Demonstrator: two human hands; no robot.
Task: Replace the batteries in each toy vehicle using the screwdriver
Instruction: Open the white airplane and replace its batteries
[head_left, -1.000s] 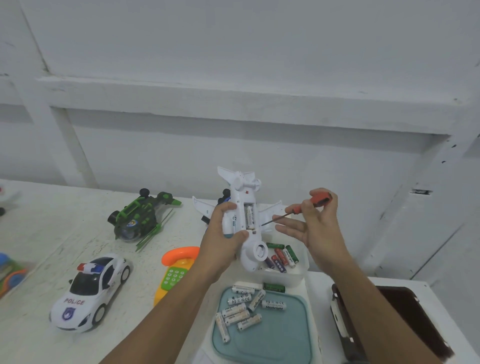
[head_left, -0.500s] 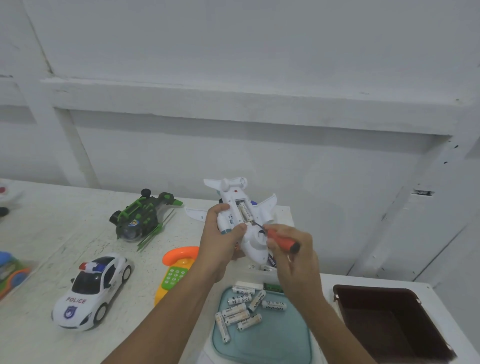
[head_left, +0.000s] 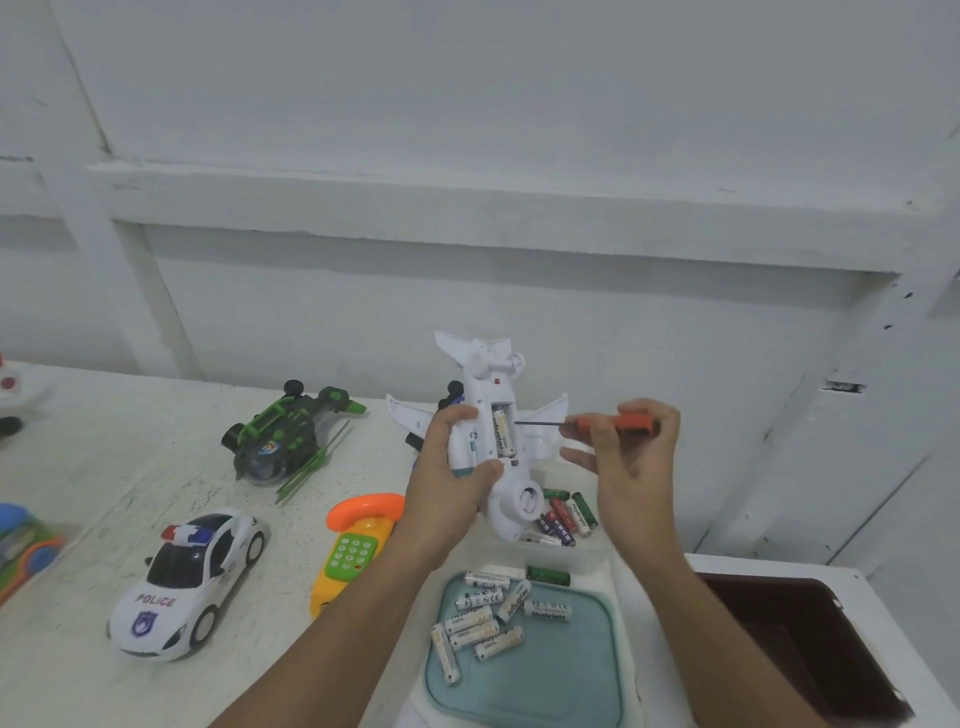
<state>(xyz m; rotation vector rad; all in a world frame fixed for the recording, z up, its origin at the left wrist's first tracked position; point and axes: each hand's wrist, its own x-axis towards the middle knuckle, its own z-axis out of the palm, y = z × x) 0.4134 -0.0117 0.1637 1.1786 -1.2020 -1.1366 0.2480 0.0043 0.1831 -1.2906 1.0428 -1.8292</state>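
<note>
The toy plane (head_left: 511, 501) is held belly-up above the surface, over the clear tub (head_left: 569, 558) near its right edge, clamped in the fingers of the left hand (head_left: 447, 499). The screwdriver (head_left: 628, 422) is pinched by its handle in the right hand (head_left: 634, 467), tip at the open compartment beside a white battery (head_left: 502, 434). If that battery is levered hard, it could be flung past the tub, or a contact bent

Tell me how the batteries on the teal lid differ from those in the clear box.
Colour: the lid batteries are white; the box batteries are red, green and dark. Place: the lid batteries lie spread on the teal lid; the box batteries are crowded inside the clear box. Both lie on their sides.
</note>
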